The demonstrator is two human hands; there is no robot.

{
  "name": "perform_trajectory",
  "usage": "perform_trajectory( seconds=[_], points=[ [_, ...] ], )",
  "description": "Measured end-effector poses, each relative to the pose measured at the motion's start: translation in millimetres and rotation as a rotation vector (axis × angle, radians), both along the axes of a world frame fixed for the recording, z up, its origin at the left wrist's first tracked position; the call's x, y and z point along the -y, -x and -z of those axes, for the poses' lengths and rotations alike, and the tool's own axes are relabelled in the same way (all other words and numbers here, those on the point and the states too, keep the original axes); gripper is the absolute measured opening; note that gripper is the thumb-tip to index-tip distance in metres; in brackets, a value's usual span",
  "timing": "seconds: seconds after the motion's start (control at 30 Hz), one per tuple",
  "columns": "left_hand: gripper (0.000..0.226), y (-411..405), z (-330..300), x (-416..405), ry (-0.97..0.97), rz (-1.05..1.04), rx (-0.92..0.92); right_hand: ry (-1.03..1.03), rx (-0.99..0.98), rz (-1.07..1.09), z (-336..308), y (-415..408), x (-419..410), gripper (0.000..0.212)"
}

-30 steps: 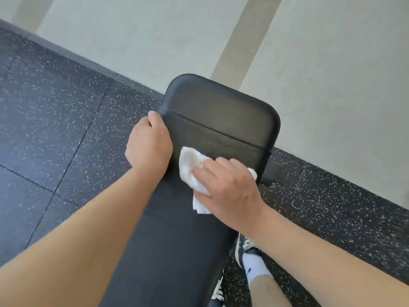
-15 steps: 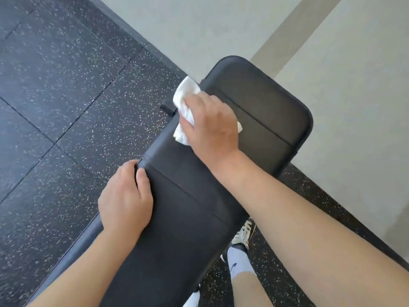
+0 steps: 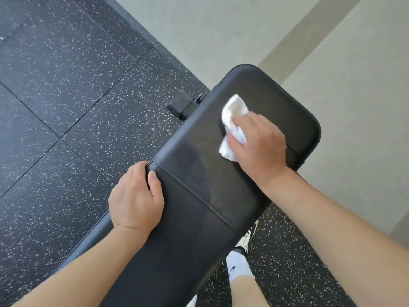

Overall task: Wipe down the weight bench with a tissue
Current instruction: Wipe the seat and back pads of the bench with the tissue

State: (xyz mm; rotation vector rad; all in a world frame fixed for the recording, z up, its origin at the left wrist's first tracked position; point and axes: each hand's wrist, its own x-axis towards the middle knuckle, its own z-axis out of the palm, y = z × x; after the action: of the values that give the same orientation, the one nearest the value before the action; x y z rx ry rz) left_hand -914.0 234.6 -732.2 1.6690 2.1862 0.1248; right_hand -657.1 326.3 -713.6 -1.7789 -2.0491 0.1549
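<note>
Smooth black padding with a faint leather-like sheen is seen on the bench, crossed by a stitched seam. A soft, crumpled white tissue is shown. Matt, speckled black rubber covers the floor; the wall looks matt.

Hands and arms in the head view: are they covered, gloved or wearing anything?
No. The left hand and right hand are bare, without gloves, rings or a watch. Both forearms are uncovered as far as the picture's edge, with no sleeve in view. Lower down, a white sock with a dark logo shows.
</note>
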Motion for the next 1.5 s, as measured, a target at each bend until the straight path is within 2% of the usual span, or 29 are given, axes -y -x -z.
perform_trajectory(
  seconds=[0.1,0.23,0.33,0.43,0.5,0.6,0.7,0.8,0.87,0.97,1.07,1.13,1.2,1.3,1.43,1.5],
  points=[
    [0.037,0,-1,-1,0.011,-0.004,-0.014,0.036,-0.023,-0.008,-4,68,-18,0.014],
    [0.033,-1,-2,-2,0.01,0.016,-0.022,0.011,0.007,-0.261,1,114,9,0.009],
    [0.032,-1,-3,-2,0.021,0.027,-0.033,0.04,0.002,-0.46,3,77,45,0.008],
    [0.037,-1,-4,-2,0.038,0.014,-0.029,0.024,0.074,-0.58,6,3,65,0.011],
    [0.038,-3,-5,-2,0.041,0.011,-0.015,-0.004,0.091,-0.562,7,-43,53,0.014],
    [0.039,-3,-6,-3,0.032,0.002,-0.013,-0.026,0.062,-0.376,9,-66,13,0.013],
    [0.037,-3,-6,-3,0.028,-0.011,-0.019,-0.036,0.008,-0.152,11,-22,-19,0.016],
    [0.037,-2,-5,-2,0.035,-0.012,-0.032,-0.007,-0.037,-0.131,9,45,-31,0.016],
    [0.038,-3,-5,-3,0.049,-0.007,-0.038,-0.003,-0.048,-0.209,7,79,-16,0.015],
    [0.038,-3,-6,-4,0.064,-0.01,-0.036,0.006,-0.041,-0.458,4,84,39,0.012],
    [0.037,-3,-5,-3,0.053,-0.013,-0.042,0.073,-0.013,-0.669,5,21,80,0.008],
    [0.036,-4,-5,-2,0.047,-0.02,-0.049,0.043,0.043,-0.689,7,-32,77,0.012],
    [0.037,-4,-4,-2,0.042,-0.018,-0.05,-0.006,0.078,-0.628,8,-74,53,0.015],
    [0.038,-3,-4,-2,0.023,-0.009,-0.061,-0.047,0.083,-0.381,11,-87,13,0.015],
    [0.037,-4,-4,-1,-0.003,-0.009,-0.057,-0.011,-0.01,0.041,6,-32,7,0.015],
    [0.036,-3,-3,0,-0.008,-0.012,-0.06,0.029,-0.044,0.099,1,9,20,0.015]
  ],
)
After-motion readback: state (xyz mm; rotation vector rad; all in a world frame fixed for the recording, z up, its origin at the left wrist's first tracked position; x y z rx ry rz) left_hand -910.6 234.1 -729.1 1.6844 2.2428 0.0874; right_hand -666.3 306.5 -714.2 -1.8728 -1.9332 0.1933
